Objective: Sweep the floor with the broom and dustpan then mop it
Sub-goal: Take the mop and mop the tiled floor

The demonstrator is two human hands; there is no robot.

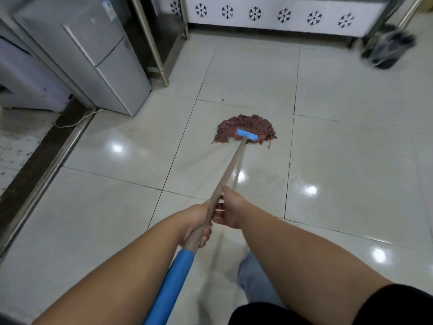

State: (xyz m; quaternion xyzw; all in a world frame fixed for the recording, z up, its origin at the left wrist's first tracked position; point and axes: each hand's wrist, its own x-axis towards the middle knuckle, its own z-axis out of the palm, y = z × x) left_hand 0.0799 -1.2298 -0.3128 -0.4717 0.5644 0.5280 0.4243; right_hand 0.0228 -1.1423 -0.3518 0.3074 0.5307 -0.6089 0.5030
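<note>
Mop (246, 133), one, on the floor tiles (351, 148), your left hand (196, 221) and right hand (230, 208) both curled round its handle (230, 166).

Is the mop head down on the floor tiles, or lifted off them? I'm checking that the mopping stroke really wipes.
Touching. The head view shows the mop head with its reddish strands splayed flat on the floor tiles, with no gap or shadow beneath them.

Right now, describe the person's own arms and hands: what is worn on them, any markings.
Both forearms are bare from wrist to near the elbow. The right arm ends in a black sleeve at the lower right corner. No sleeve shows on the left arm. The left hand and right hand wear no gloves; no watch, rings or markings are visible. The fingers are slightly blurred.
</note>
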